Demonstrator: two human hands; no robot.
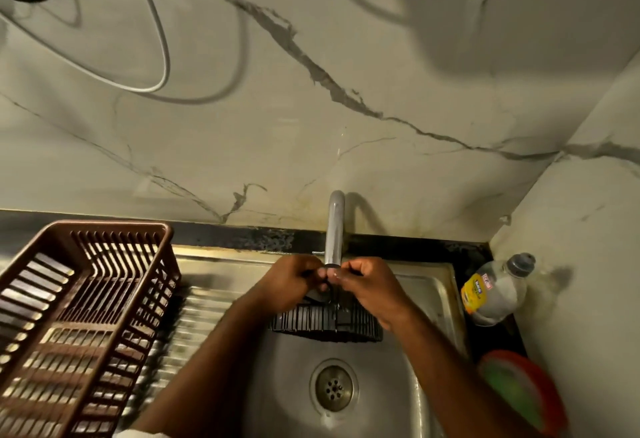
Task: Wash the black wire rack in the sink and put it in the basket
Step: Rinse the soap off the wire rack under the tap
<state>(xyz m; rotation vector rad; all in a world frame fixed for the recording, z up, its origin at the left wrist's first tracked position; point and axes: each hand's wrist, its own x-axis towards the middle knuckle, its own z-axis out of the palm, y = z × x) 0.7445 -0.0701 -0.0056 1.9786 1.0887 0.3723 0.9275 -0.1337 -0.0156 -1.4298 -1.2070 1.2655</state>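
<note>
The black wire rack hangs over the steel sink, right under the chrome tap. My left hand grips its upper left part with curled fingers. My right hand grips the upper right part, thumb near the spout's mouth. The rack's top is hidden behind both hands; only its lower barred side shows. A thin stream of water seems to run onto it. The brown plastic basket stands on the ribbed draining board at the left, with nothing in it.
The drain lies in the sink's middle. A clear bottle with a yellow label stands on the dark counter at the right, with a red-rimmed green dish in front of it. Marble wall and hanging cables are behind.
</note>
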